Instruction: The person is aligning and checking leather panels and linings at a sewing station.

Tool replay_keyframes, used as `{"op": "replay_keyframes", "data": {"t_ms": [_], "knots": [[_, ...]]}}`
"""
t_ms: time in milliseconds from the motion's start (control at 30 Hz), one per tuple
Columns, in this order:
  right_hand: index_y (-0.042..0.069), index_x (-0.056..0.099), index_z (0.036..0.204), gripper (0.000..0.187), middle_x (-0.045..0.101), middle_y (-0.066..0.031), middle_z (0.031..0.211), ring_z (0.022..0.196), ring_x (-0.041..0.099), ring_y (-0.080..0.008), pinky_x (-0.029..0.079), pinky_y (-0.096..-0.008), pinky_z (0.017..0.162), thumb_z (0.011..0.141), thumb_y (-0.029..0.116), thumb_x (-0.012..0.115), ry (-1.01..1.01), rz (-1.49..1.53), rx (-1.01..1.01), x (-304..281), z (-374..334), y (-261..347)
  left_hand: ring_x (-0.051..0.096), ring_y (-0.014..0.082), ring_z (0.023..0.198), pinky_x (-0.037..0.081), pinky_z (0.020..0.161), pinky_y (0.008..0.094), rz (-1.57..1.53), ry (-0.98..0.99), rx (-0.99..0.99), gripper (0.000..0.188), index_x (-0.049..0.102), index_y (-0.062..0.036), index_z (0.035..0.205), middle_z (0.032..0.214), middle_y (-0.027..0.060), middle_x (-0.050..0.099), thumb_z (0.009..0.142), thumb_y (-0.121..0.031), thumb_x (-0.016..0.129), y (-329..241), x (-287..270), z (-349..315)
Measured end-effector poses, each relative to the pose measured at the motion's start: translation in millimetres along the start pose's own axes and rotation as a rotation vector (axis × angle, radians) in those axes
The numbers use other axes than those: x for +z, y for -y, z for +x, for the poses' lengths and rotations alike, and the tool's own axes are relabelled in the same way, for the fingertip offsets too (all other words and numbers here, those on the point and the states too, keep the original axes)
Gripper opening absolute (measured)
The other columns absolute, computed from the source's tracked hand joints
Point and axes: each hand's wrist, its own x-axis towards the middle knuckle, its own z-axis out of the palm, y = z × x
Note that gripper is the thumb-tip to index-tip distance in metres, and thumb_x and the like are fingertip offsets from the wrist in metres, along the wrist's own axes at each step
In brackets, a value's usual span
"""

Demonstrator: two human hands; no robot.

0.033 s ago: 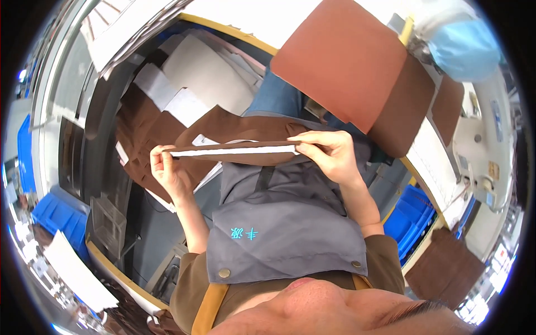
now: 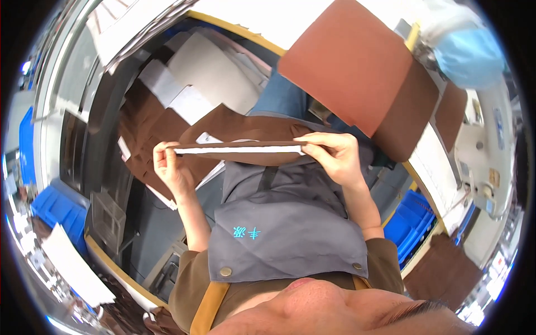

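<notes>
Stretched level in front of my grey apron is the edge of a brown cloth piece [image 2: 254, 125], with a narrow white strip [image 2: 240, 150] running along it. My left hand [image 2: 172, 170] is closed, pinching the left end between thumb and fingers. The right end is pinched by my right hand [image 2: 338, 159], its thumb and forefinger closed on the edge. Beyond the strip, more brown cloth spreads over my lap; I cannot tell whether it is all one piece. A small white patch shows on it near its left part.
Brown pieces [image 2: 159, 137] and pale sheets [image 2: 215, 67] lie in a bin-like space ahead left. A reddish-brown panel [image 2: 346, 61] rests on the white table at right front, near a white machine [image 2: 486, 151]. Blue crates [image 2: 410, 218] stand on both sides.
</notes>
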Motion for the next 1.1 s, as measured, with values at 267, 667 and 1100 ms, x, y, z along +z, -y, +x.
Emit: {"op": "replay_keyframes", "data": {"t_ms": [267,667,1100], "knots": [[-0.006,0.067,0.094,0.017,0.064,-0.0118,0.084,0.081,0.058,-0.0154,0.047,-0.0235,0.071,0.079,-0.01,0.059,-0.065,-0.006,-0.158,-11.9,-0.9,-25.0,0.054,0.0137,0.076,0.042,0.072,0.0242,0.124,0.011,0.176,0.007,0.052,-0.0023,0.089,0.082,0.0079,0.058,0.086,-0.003,0.058,-23.1,19.8,-5.2],[-0.005,0.065,0.097,0.015,0.063,-0.0058,0.086,0.078,0.056,-0.0096,0.043,-0.021,0.073,0.084,0.002,0.061,-0.201,0.14,-0.039,-21.0,5.6,-62.0,0.059,0.0094,0.072,0.024,0.096,0.0347,0.499,0.093,0.351,0.009,0.058,-0.0041,0.079,0.074,0.0029,0.067,0.077,0.003,0.063,-52.7,36.0,-17.9],[-0.008,0.065,0.091,0.014,0.063,-0.0113,0.084,0.077,0.056,-0.0155,0.044,-0.0244,0.07,0.077,-0.006,0.061,-0.172,0.126,-0.197,3.5,4.3,-21.1,0.053,0.0093,0.077,0.039,0.077,0.023,0.222,-0.097,0.094,0.005,0.058,-0.0024,0.086,0.082,0.0043,0.061,0.082,-0.001,0.06,-34.1,14.9,-12.0]]}}
